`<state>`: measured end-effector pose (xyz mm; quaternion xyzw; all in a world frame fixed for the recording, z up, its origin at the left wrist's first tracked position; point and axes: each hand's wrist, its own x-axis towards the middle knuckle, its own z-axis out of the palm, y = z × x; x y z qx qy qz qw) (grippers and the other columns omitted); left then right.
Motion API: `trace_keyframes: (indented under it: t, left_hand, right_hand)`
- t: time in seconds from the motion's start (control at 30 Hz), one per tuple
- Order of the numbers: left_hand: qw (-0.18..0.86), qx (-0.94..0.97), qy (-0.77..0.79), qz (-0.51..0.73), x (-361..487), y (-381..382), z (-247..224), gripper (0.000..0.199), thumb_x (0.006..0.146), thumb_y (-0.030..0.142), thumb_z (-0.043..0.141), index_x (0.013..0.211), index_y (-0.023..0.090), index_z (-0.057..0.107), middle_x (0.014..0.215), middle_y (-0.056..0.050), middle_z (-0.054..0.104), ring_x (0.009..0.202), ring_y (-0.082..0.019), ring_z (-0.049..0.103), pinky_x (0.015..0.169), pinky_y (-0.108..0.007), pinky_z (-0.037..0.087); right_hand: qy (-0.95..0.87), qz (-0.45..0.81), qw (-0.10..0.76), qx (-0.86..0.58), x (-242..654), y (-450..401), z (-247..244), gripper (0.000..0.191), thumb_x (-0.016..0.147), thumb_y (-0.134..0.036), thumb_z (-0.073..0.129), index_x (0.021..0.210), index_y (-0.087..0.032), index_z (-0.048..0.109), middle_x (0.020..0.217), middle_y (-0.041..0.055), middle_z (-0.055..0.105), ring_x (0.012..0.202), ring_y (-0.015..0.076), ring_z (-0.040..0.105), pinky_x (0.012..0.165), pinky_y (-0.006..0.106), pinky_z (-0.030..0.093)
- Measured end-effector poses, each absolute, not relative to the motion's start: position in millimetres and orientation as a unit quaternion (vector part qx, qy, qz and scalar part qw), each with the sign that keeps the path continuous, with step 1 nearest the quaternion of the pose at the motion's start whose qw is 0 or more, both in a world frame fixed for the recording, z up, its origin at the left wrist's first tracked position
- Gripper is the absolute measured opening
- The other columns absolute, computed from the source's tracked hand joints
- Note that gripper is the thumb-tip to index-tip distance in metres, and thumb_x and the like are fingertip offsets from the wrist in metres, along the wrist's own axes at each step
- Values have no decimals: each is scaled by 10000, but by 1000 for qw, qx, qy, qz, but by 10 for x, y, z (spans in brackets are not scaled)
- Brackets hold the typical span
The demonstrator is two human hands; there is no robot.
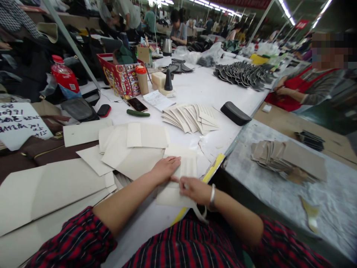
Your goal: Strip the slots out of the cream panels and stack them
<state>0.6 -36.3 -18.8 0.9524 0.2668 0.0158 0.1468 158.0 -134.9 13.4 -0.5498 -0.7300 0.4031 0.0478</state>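
My left hand (166,170) lies flat with its fingers stretched over a cream panel (188,162) near the table's front edge. Close beside it, my right hand (193,189) has its fingers curled together at the panel's lower part; what they pinch is too small to make out. A pale strip (201,214) hangs below the right wrist, past the table edge. Under and below both hands lies another cream piece (170,197). Larger cream sheets (136,160) overlap to the left, and a fanned stack of cream pieces (191,117) sits farther back.
Behind are a dark case (235,113), a green cucumber (138,113), a phone (136,104), a notepad (158,99), an orange-lidded bottle (142,80) and a red box (118,76). A side table (251,190) at right bears brownish pieces (290,158). A person in a red apron (295,87) sits beyond.
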Motion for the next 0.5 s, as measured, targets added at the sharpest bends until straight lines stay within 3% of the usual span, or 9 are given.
trace_keyframes:
  t: [0.1,0.17,0.27,0.37,0.5]
  left_hand:
    - [141,953,268,17,4,-371,-223,721,622,557,576,1196,173,366,1326,-90,342,1195,-245,299,958,-364,294]
    - [144,953,264,24,-3,-385,-234,728,617,547,587,1200,173,363,1329,-95,335,1202,-238,291,978,-360,268]
    - [160,946,278,35,-4,-399,-219,698,644,491,593,1212,168,351,1336,-110,314,1205,-223,292,991,-350,252]
    - [177,924,334,62,33,-362,-182,530,735,339,530,1201,154,359,1286,-112,368,1169,-192,341,967,-322,293]
    - [187,896,396,76,137,-243,-148,230,754,181,460,976,176,523,1027,-60,511,974,-156,471,875,-279,371]
  right_hand:
    - [-716,543,5,-439,1503,-1967,101,72,718,-227,531,769,-178,516,681,-32,514,598,79,432,540,165,318]
    - [-697,569,30,-435,1499,-2169,132,82,742,-225,498,812,-185,513,704,-30,523,616,79,445,551,162,327]
    - [-677,531,121,-495,1567,-2060,228,113,804,-239,398,822,-187,497,730,-20,538,664,85,467,605,172,353]
    - [-642,448,195,-591,1672,-1624,271,226,843,-324,325,787,-177,486,686,-11,553,626,88,493,597,184,364]
    - [-601,363,144,-697,1765,-905,170,310,823,-400,348,778,-153,530,552,-3,569,485,92,516,552,199,363]
